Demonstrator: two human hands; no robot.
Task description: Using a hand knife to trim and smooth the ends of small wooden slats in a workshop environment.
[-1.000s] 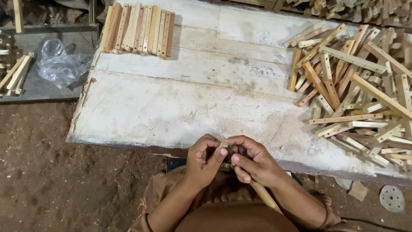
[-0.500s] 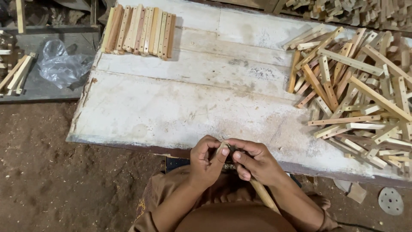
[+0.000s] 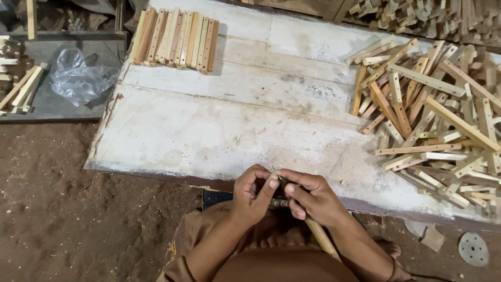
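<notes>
At the near edge of the worn, whitewashed plank counter (image 3: 209, 136), the left hand (image 3: 253, 196) and right hand (image 3: 310, 196) stay pressed together as half a second ago, barely shifted. Both grips are closed on a small pale wooden piece (image 3: 274, 177) pinched between the fingertips; the right also seems to hold a light wooden-handled tool (image 3: 321, 237), though fingers hide its tip.

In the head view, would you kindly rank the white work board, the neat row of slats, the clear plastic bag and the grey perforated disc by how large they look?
1. White work board, by far the largest.
2. Neat row of slats.
3. Clear plastic bag, nearly the row's size, so this order is unsure.
4. Grey perforated disc, smallest.
</notes>
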